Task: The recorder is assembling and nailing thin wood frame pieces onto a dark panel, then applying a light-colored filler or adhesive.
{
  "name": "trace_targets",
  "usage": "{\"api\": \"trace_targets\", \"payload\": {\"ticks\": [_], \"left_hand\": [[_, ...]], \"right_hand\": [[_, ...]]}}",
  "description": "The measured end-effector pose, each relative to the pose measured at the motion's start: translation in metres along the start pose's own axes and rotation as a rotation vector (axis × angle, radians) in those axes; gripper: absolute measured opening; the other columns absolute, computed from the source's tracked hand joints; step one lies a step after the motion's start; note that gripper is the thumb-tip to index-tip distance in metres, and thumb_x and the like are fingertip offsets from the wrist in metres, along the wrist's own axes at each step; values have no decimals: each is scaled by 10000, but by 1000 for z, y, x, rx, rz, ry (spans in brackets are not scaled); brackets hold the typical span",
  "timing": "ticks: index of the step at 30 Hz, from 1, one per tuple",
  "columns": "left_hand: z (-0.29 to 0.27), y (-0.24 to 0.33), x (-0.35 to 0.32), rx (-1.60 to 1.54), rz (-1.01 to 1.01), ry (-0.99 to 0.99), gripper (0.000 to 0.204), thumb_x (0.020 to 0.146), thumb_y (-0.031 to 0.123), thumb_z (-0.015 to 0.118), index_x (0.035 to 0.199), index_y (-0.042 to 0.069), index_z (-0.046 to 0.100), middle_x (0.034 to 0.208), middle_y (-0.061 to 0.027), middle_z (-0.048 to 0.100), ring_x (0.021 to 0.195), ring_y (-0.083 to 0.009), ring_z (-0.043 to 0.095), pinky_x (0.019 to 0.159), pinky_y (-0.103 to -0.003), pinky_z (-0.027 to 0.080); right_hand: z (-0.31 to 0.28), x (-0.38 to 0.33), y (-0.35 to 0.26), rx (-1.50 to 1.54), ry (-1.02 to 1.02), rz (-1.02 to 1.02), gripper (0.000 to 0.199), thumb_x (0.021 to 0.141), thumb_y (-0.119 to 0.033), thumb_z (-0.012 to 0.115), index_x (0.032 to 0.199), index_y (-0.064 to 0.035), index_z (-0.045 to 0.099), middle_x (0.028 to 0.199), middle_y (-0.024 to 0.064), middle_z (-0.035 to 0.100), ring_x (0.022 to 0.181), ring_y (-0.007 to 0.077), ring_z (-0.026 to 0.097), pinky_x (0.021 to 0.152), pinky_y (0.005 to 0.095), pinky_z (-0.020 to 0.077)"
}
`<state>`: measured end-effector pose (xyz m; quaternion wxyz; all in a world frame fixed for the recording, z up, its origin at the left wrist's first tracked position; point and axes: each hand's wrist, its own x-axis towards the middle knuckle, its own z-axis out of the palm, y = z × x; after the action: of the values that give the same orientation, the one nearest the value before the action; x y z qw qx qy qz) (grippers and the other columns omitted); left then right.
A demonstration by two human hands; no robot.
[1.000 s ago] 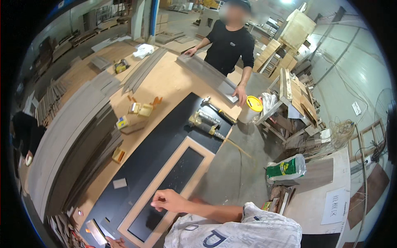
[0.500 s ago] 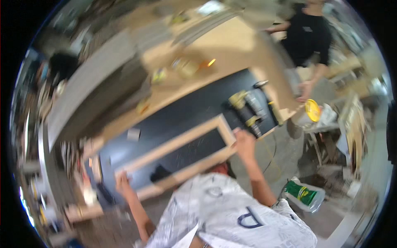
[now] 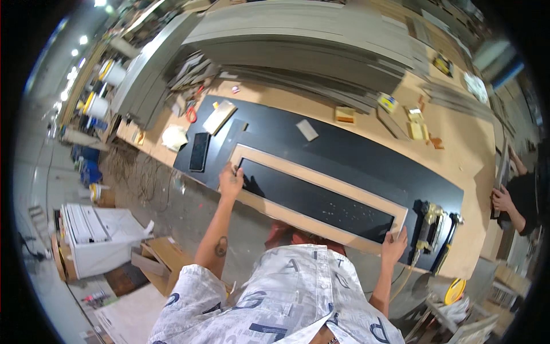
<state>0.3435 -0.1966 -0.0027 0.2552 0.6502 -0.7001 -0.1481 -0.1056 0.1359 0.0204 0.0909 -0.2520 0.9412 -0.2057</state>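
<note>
Head view: a black panel [image 3: 275, 123] lay on a tan bench [image 3: 458, 160], and the person stood at its near side.
Left hand [image 3: 231, 182]: fingers grasped the wooden frame [image 3: 315, 179] at its left end, by the corner nearer the body.
Right hand [image 3: 394, 245]: fingers grasped the opposite end, at the near right corner.
Frame's place: it lay over the black panel, spanning the gap between the 2 sets of fingers; whether its near rail overhung the panel could not be told.
Air tool [image 3: 427, 226]: just right of the right fingers, with a hammer [image 3: 447, 246] beyond it.
Black phone [image 3: 199, 152]: just left of the left fingers; a wood block [image 3: 219, 117] lay farther out from them.
Grey offcut [image 3: 307, 130]: past the far rail, between the 2 sets of fingers.
Co-worker's hand [image 3: 502, 199]: well apart, to the right of the right fingers.
Step in hand: judging by the grip at both ends, the frame was apparently being positioned or squared over the panel.
Next move: on that reading, it called for shifting both ends together, evenly, with the right fingers clear of the air tool.
</note>
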Motion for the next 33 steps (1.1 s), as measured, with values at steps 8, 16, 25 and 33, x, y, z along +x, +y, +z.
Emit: {"api": "trace_targets", "payload": {"ticks": [8, 16, 25, 33], "left_hand": [[-51, 4, 20, -166, -239, 43, 490, 888, 284, 660, 1195, -92, 589, 1132, -289, 643, 1066, -386, 639, 932, -401, 483], [-112, -107, 177, -125, -163, 141, 282, 890, 244, 671, 909, -37, 653, 798, -212, 669, 701, -339, 656, 665, -395, 505], [-161, -186, 207, 290, -486, -33, 578, 818, 537, 686, 775, -40, 672, 792, -271, 669, 795, -447, 660, 699, -493, 516], [-95, -179, 194, -379, -715, 82, 637, 827, 572, 659, 726, -58, 653, 656, -251, 638, 665, -395, 664, 678, -466, 519]], "right_hand": [[1, 32, 30, 186, 22, 160, 524, 897, -71, 556, 1398, 4, 418, 1129, 203, 622, 1016, 299, 611, 799, 377, 506], [22, 4, -66, 358, 175, 150, 478, 956, -94, 548, 1400, 17, 410, 1233, 216, 590, 1108, 293, 601, 947, 382, 474], [88, -80, -165, 521, 40, 183, 415, 969, -82, 537, 1355, 34, 442, 1197, 184, 575, 1039, 243, 601, 899, 351, 501], [136, -70, -308, 637, -234, -46, 357, 960, -95, 561, 1292, 26, 514, 1063, 131, 640, 886, 192, 669, 747, 274, 522]]}}
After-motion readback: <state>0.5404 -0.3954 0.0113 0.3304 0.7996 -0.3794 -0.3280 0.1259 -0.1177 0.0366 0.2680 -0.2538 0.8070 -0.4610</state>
